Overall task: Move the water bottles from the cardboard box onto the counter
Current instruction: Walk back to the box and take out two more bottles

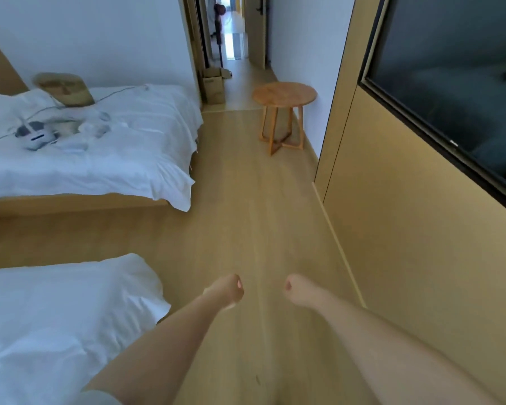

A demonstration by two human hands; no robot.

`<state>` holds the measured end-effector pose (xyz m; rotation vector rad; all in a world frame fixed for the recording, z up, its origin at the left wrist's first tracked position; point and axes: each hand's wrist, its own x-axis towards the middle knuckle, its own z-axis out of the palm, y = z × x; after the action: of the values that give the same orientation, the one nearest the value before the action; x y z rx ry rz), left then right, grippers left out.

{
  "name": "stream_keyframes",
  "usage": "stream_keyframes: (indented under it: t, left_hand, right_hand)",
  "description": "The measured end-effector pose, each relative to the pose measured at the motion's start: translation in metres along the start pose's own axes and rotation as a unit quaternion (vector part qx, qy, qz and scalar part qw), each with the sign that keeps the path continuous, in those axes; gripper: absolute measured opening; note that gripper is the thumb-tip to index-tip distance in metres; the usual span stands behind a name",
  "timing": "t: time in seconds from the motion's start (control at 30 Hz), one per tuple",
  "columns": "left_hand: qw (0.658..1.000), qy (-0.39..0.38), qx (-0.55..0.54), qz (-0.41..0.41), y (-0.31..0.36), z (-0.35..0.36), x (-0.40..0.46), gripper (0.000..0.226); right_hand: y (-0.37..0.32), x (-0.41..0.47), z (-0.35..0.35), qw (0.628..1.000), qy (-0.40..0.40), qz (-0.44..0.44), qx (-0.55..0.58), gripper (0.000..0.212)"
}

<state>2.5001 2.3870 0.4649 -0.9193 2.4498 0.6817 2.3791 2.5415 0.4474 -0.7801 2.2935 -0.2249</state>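
A cardboard box (214, 88) stands on the floor far ahead, at the mouth of the hallway beside the far bed's corner. I see no water bottles and no counter. My left hand (227, 291) and my right hand (297, 289) are stretched out low over the wooden floor, side by side and far from the box. Both have their fingers curled into loose fists and hold nothing.
Two beds with white sheets line the left: the near one (65, 317) and the far one (100, 159), strewn with a hat, cables and small devices. A round wooden side table (284, 96) stands by the right wall. A dark glass panel (456, 83) fills the right wall.
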Motion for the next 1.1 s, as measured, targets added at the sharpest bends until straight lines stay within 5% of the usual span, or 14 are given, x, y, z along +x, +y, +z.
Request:
stream_keyframes:
  t: [0.53, 0.83, 1.1]
  left_hand:
    - [0.998, -0.002, 0.024, -0.058, -0.064, -0.222, 0.309, 0.031]
    - [1.0, -0.003, 0.025, -0.007, -0.032, -0.369, 0.496, 0.025]
    - [1.0, 0.012, 0.004, -0.003, -0.006, -0.472, 0.691, 0.025]
  right_hand:
    - [-0.138, 0.338, -0.192, 0.997, -0.022, -0.032, -0.061, 0.033]
    - [-0.204, 0.508, -0.332, 0.999, 0.004, -0.032, 0.002, 0.03]
    - [-0.235, 0.69, -0.443, 0.996, -0.042, -0.053, -0.051, 0.035]
